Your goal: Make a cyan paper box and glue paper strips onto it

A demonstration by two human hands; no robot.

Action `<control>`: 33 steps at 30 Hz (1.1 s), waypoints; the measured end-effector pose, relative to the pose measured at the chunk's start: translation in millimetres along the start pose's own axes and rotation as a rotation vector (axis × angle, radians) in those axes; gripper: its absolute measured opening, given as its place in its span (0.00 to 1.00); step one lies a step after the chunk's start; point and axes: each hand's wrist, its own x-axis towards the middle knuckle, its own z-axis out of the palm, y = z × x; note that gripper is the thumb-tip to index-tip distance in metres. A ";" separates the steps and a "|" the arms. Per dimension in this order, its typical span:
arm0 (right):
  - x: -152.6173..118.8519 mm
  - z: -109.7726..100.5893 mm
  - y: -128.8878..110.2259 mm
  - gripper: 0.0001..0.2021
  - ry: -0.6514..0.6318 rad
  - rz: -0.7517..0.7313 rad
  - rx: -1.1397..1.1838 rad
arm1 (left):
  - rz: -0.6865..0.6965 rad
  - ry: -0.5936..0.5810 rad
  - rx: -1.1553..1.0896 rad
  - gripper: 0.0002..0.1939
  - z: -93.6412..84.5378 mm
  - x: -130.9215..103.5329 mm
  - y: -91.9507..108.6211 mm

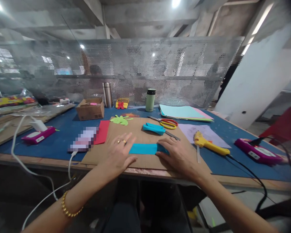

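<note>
A blue paper strip [143,149] lies flat across a brown cardboard sheet [145,161] in front of me. My left hand [121,152] rests over the strip's left end, fingers stretched out and slightly apart, two rings on it. At the right end, my right hand [173,152] has its fingers curled around the strip's edge, thumb below and fingertips above. Just beyond the strip sits a folded blue paper piece [154,128], beside a grey blade [172,135]. Scissors [168,123] with red and yellow handles lie behind it, and a green paper cutout [121,120] is at the back left.
To the right are a yellow glue gun [210,145] on lilac paper and a purple power strip [258,151]. A phone [83,139], red paper [102,132] and another power strip [38,135] lie left. Behind stand a cardboard box [90,110], a steel flask [107,94] and a green bottle [150,101].
</note>
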 end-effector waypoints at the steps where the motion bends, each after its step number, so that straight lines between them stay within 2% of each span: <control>1: -0.7 0.7 0.5 0.13 0.025 -0.008 0.012 | 0.014 -0.004 -0.018 0.31 1.9 7.6 1.1; 5: -1.9 0.0 2.2 0.10 0.086 -0.017 0.050 | 0.056 0.005 -0.116 0.21 13.4 28.3 8.1; 9: -4.3 -1.6 -1.4 0.02 0.103 0.028 0.036 | 0.052 0.029 -0.176 0.07 18.5 33.7 16.3; 14: -4.6 -8.8 -7.8 0.02 0.086 0.069 0.019 | -0.022 -0.018 -0.247 0.07 18.4 39.0 18.7; 16: -0.1 -18.6 -2.9 0.06 0.030 0.123 -0.023 | -0.018 -0.051 -0.255 0.11 19.1 41.6 17.2; 20: 17.6 -39.2 23.9 0.16 -0.145 0.436 -0.227 | 0.017 -0.091 -0.156 0.14 20.7 44.2 16.5; 22: 27.9 -40.5 38.2 0.16 -0.211 0.488 -0.248 | 0.010 -0.088 -0.133 0.14 21.5 44.2 17.6; 26: 42.2 -26.9 51.1 0.12 -0.303 0.527 -0.232 | -0.004 -0.082 -0.169 0.16 22.2 42.8 18.5; 29: 45.8 -20.8 54.7 0.12 -0.345 0.572 -0.186 | 0.004 -0.070 -0.215 0.10 21.4 41.8 17.4; 33: 41.7 -27.7 66.2 0.11 -0.410 0.639 -0.081 | 0.030 -0.046 -0.251 0.05 18.8 40.9 18.3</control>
